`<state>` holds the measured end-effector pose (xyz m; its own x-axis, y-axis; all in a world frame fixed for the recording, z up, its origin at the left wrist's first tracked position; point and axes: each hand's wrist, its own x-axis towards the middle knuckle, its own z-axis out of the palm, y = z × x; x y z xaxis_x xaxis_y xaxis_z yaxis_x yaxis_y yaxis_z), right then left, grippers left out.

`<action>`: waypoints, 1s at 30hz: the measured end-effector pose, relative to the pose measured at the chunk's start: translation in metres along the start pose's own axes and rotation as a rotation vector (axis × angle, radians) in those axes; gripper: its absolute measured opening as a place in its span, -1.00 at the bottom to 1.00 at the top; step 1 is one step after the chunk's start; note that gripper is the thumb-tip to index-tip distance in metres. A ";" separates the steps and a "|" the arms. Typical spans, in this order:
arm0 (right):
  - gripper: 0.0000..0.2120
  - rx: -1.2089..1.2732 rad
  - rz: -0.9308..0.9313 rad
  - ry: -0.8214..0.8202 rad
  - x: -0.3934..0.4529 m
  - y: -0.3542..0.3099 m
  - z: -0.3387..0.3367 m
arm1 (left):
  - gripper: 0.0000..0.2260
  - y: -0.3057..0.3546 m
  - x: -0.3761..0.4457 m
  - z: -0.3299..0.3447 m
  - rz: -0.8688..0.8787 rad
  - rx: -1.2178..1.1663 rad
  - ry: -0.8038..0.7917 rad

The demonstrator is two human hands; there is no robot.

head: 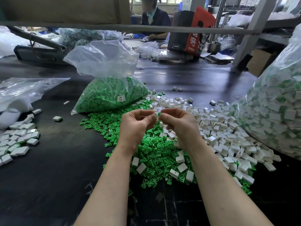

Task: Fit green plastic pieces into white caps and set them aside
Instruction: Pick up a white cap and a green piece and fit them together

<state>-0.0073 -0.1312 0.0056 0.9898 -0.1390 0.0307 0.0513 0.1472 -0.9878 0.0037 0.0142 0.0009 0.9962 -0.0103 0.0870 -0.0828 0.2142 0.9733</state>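
Note:
My left hand (136, 124) and my right hand (180, 126) meet fingertip to fingertip above the table. Between them sits a white cap (156, 116), pinched by the left fingers, and a small green plastic piece (159, 114), pinched by the right fingers, touching the cap. Under the hands lies a loose heap of green pieces (151, 154). A heap of empty white caps (216, 134) spreads to the right. Fitted caps (16, 142) lie in a pile at the left edge.
An open clear bag of green pieces (110, 95) stands behind the hands. A large clear bag of assembled caps (275, 115) fills the right side. Another plastic bag (19, 93) lies at left. A person works across the dark table (61, 160), behind a metal bar (146, 29).

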 end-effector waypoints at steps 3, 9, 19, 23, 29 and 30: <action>-0.89 -0.074 -0.054 0.027 0.000 0.000 0.001 | -0.94 0.000 0.001 -0.002 -0.013 0.007 -0.011; -0.92 -0.146 -0.134 0.013 -0.001 -0.001 -0.001 | -0.94 -0.001 0.002 -0.005 -0.010 0.006 -0.024; -0.91 -0.160 -0.098 -0.044 0.001 0.002 -0.003 | -0.90 -0.001 0.002 -0.007 0.093 0.143 -0.060; -0.95 -0.147 -0.008 -0.069 0.001 0.004 -0.006 | -0.90 0.000 0.001 -0.005 0.114 0.178 -0.080; -0.91 -0.169 -0.063 -0.071 0.003 0.004 -0.006 | -0.85 -0.001 0.001 -0.006 -0.016 0.159 -0.081; -0.91 -0.193 -0.075 -0.069 0.003 0.005 -0.006 | -0.85 -0.001 0.000 -0.006 -0.035 0.223 -0.101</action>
<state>-0.0049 -0.1369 0.0001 0.9913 -0.0738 0.1093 0.1056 -0.0524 -0.9930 0.0045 0.0199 -0.0017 0.9915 -0.1143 0.0625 -0.0639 -0.0085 0.9979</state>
